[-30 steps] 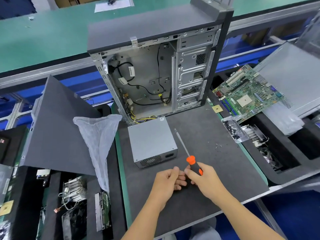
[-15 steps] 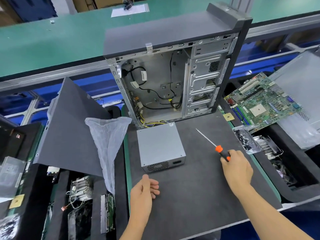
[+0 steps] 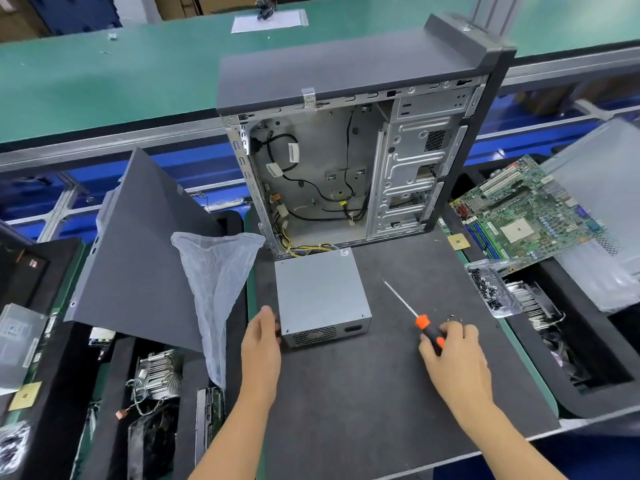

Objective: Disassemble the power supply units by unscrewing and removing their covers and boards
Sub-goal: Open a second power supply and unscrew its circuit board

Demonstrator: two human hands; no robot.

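Power supply unit (image 3: 322,294), a grey metal box, lies flat on the dark mat (image 3: 346,393) just in front of the open computer case (image 3: 346,168), its vented face toward the person. At its left corner the left hand (image 3: 261,344) reaches in with fingers fairly straight, fingertips at the box's side; whether they touch it is unclear. To the right, the right hand (image 3: 452,355) grips the orange-and-black handle of a screwdriver (image 3: 412,315), whose shaft points up-left over the mat, apart from the box.
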